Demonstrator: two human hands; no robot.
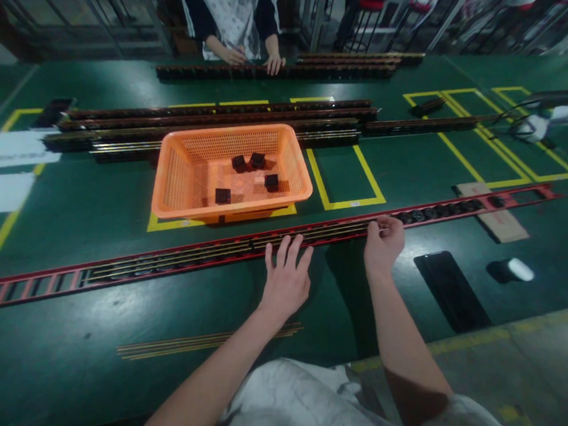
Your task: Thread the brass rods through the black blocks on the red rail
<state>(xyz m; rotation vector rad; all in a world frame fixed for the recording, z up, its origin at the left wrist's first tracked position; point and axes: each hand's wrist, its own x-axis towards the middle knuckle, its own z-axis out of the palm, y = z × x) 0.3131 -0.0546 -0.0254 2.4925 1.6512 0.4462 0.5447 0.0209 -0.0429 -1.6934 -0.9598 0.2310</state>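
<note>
A long red rail frame [518, 198] runs across the table in front of me. Thin brass-coloured rods [207, 252] lie lengthwise in it, over a row of dark parts. My left hand [289, 276] rests palm down at the rail's near edge, fingers spread, fingertips over the rods. Farther right, my right hand [385, 243] is closed in a pinch at the right end of the rods; its fingertips partly hide what they grip. Round black parts [429, 213] sit in the rail just beyond it. Loose brass-coloured rods [176, 346] lie on the table, partly behind my left forearm.
An orange basket [162, 198] with several small black blocks stands behind the rail. Dark assembled strips [215, 119] lie farther back. A cardboard piece [503, 224] lies under the rail's right part, near a black phone [452, 290] and white object [520, 270]. A co-worker's hands [274, 63] touch a strip opposite.
</note>
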